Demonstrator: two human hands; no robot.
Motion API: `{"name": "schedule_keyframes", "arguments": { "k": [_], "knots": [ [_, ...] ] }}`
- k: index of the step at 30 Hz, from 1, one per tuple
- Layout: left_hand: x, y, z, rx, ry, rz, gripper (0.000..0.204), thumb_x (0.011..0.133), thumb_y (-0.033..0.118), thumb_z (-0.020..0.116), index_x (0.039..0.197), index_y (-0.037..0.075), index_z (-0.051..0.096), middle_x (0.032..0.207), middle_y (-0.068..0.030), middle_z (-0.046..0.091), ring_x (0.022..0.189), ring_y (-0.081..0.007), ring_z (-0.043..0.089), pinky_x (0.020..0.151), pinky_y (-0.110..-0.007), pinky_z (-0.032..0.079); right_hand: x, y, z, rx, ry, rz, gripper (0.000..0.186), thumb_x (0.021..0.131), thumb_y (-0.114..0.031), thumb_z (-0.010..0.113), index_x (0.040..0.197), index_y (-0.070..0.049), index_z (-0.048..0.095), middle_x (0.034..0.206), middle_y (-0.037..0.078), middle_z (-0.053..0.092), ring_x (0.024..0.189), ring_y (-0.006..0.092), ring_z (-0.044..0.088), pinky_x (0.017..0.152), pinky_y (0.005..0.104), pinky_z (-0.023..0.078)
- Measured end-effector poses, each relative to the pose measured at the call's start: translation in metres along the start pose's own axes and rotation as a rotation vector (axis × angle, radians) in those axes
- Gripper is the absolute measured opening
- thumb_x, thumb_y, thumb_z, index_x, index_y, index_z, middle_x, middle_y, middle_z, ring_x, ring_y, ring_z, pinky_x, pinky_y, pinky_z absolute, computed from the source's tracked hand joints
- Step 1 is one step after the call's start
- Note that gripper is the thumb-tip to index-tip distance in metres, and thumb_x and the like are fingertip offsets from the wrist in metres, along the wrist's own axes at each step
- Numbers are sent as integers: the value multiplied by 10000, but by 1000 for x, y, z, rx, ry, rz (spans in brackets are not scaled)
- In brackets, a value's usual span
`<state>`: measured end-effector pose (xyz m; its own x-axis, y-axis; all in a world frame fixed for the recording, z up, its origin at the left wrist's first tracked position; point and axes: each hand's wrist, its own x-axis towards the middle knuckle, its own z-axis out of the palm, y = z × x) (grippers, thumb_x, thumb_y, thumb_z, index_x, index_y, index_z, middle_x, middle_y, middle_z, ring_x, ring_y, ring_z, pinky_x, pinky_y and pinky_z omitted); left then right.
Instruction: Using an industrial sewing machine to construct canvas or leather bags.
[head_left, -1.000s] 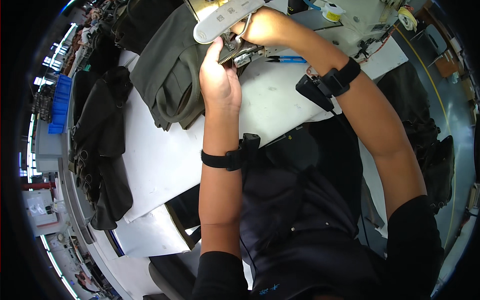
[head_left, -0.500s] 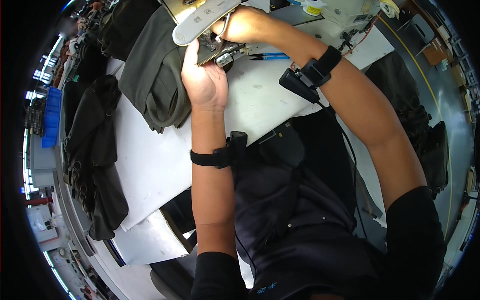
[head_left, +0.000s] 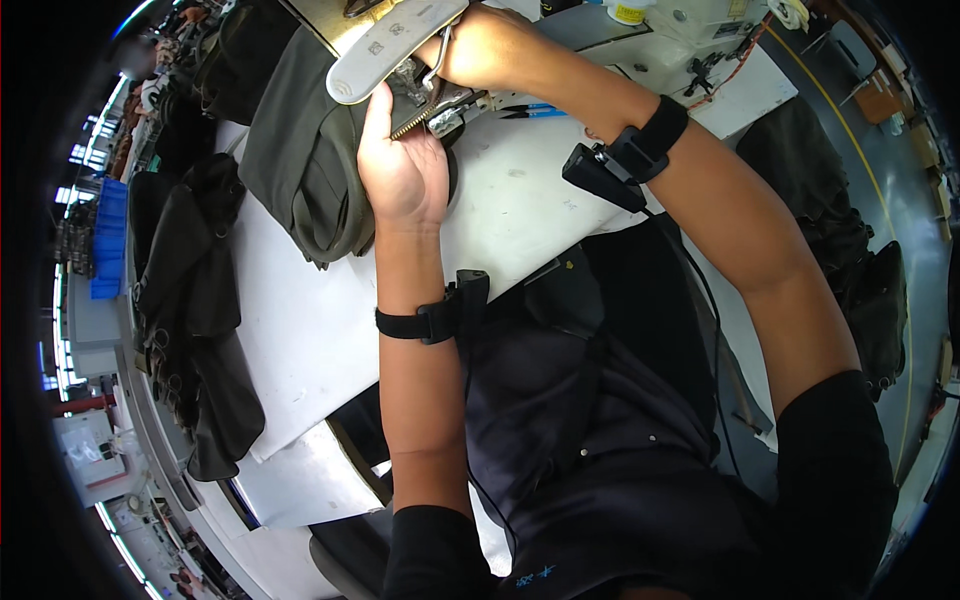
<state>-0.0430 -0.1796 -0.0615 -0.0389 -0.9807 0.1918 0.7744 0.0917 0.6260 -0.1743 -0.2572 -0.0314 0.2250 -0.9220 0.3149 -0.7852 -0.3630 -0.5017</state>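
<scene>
My left hand (head_left: pixel 405 175) holds the dark olive fabric (head_left: pixel 300 130) at a metal zipper (head_left: pixel 410 128), thumb raised, fingers curled and partly hidden. The zipper lies under the sewing machine's pale, rounded head (head_left: pixel 385 50), beside its presser parts. My right hand (head_left: pixel 480 50) is bent in behind the head and a curved metal rod, near the needle area; its fingertips are hidden, so what they grip cannot be made out. Blue-handled tools (head_left: pixel 540 110) lie on the white worktop (head_left: pixel 510 200) right of the zipper.
More dark fabric pieces with rings (head_left: pixel 190 300) hang along the left. A blue bin (head_left: pixel 108 240) stands beyond them. Dark pieces (head_left: pixel 820 220) lie at the right, by an aisle with a yellow line. A small white bottle (head_left: pixel 627 12) sits on the machine bed.
The whole view has shifted, so the machine and both hands sit farther left. Both hands stay at the zipper and machine head, with little visible change in their grip.
</scene>
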Motion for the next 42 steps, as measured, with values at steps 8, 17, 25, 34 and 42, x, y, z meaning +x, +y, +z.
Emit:
{"name": "schedule_keyframes", "arguments": {
  "k": [8,17,25,34,42],
  "knots": [
    [3,-1,-4,-99,29,-67,453,1110,326,427,1425,23,542,1412,-132,618,1295,-276,578,1135,-449,430,7,4,9,-52,106,-149,338,984,-301,483,1086,-107,740,1023,138,763,938,322,741,813,463,589],
    [4,4,-5,-38,-10,-96,443,1113,277,421,1426,-17,527,1420,-159,612,1306,-294,581,1159,-468,421,-20,-10,-6,-7,143,-59,336,923,-367,571,1021,-99,748,959,142,765,895,345,733,865,505,515],
    [10,4,-15,-210,-73,-162,427,1102,311,460,1391,18,575,1389,-137,638,1279,-293,595,1129,-481,437,-15,-10,-3,-21,148,-8,300,906,-385,578,1033,-167,741,982,82,775,872,304,749,834,534,475],
    [6,1,-9,-42,-39,-112,446,1110,325,443,1423,22,538,1425,-109,610,1310,-260,557,1160,-447,386,-9,0,7,18,150,-153,284,905,-345,596,1031,-134,739,948,83,775,887,332,743,827,501,549],
    [-8,6,0,253,140,-108,414,1077,322,523,1366,31,575,1298,-96,650,1183,-219,603,1063,-433,467,-24,-4,7,-11,266,-83,249,931,-319,589,1007,-123,722,912,89,768,814,323,737,807,522,498]
  ]
}}
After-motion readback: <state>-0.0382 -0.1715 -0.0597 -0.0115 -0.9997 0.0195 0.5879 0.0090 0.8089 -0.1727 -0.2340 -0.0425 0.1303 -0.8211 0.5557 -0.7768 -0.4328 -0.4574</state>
